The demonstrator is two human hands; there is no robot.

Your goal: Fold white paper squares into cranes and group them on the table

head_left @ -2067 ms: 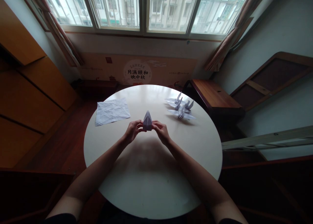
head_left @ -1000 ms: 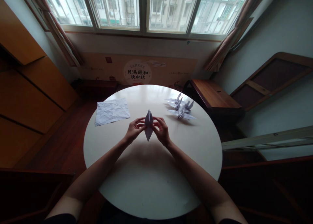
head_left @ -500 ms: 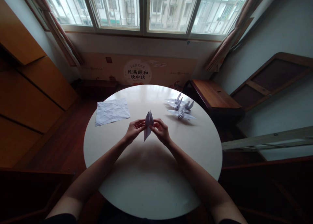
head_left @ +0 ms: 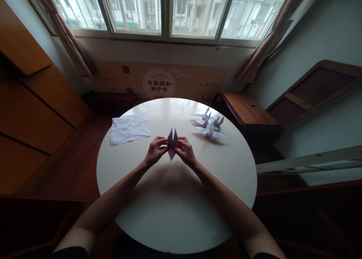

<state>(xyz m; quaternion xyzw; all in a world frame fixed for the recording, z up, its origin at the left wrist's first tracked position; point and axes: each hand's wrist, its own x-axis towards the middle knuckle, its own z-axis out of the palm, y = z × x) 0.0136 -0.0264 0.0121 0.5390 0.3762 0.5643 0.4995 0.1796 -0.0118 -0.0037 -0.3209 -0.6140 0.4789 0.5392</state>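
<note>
A folded paper piece (head_left: 172,141), pale and diamond-like, is held above the middle of the round white table (head_left: 169,217). Two upright points rise from its top with a gap between them, and one point hangs below. My left hand (head_left: 156,150) pinches its left side, while my right hand (head_left: 185,151) grips the right side. Fingers of both hands are bent around its edges, and the fingertips behind the paper are partly hidden. To the right of my hands, several folded paper cranes (head_left: 209,132) stand close together on the table.
A creased sheet of paper (head_left: 130,128) lies at the table's left. Beyond the table's right edge is a brown wooden desk (head_left: 249,108). A printed board (head_left: 118,76) leans under the window, and orange cabinets (head_left: 31,108) line the left wall.
The two upper points of the folded paper have spread apart, and its lower tip has swung to the centre and looks shorter. Both hands keep their hold in nearly the same place.
</note>
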